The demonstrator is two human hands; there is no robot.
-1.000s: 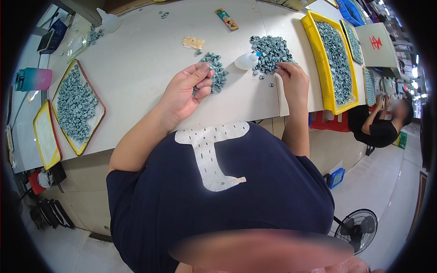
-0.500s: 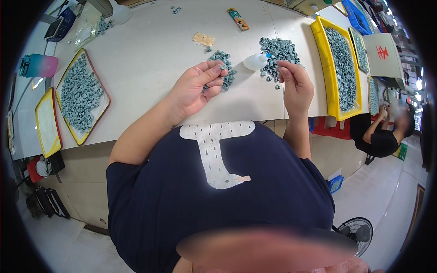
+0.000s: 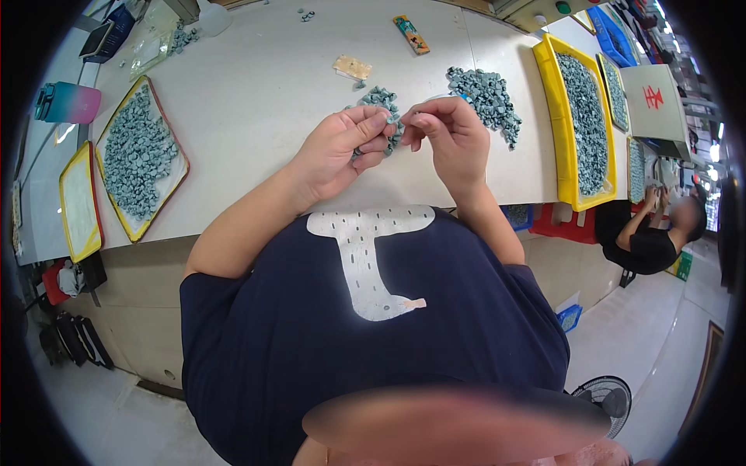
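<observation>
My left hand (image 3: 342, 147) pinches a small grey-green piece (image 3: 392, 119) between thumb and forefinger above the table. Close beside it, my right hand (image 3: 458, 144) is closed in a pinch; whatever its fingertips hold is too small to make out. The fingertips of both hands nearly meet. Behind my left fingers lies a small heap of grey-green pieces (image 3: 379, 96), partly covered by the hand. Past my right hand spreads a second heap of rounder, darker pieces (image 3: 491, 99). A white squeeze bottle is mostly hidden behind my right hand, only its blue tip (image 3: 464, 97) showing.
Left on the white table (image 3: 256, 109) are a yellow-rimmed tray of pieces (image 3: 140, 159), a second tray (image 3: 81, 206) and a blue-pink bottle (image 3: 74, 102). A yellow bin of pieces (image 3: 579, 116) stands right. A tan card (image 3: 352, 67) and an orange-green packet (image 3: 410, 35) lie beyond. Another person (image 3: 653, 229) sits far right.
My right hand has moved left, from beside the right heap to my left fingertips, and now covers most of the squeeze bottle. My left hand stays nearly in place, still pinching the piece.
</observation>
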